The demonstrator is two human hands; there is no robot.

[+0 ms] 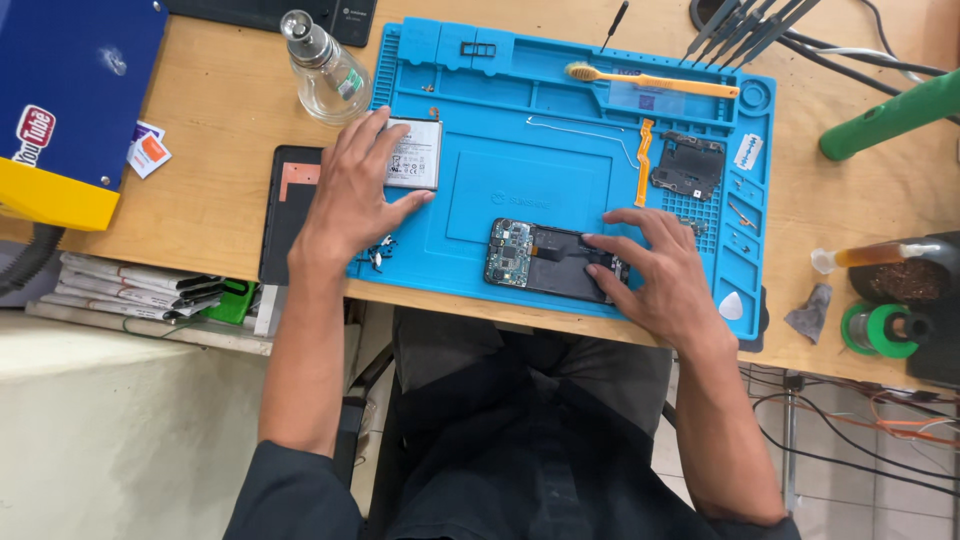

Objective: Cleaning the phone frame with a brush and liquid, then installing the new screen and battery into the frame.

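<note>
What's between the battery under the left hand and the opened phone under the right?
In the head view, only bare blue mat lies between the battery under the left hand and the opened phone under the right hand.

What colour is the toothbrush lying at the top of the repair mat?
The toothbrush is yellow-orange with pale bristles; the head view shows it.

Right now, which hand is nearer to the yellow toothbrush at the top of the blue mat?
The right hand. It lies on the open phone, below the toothbrush. The left hand rests on the battery at the mat's left edge, farther away.
</note>
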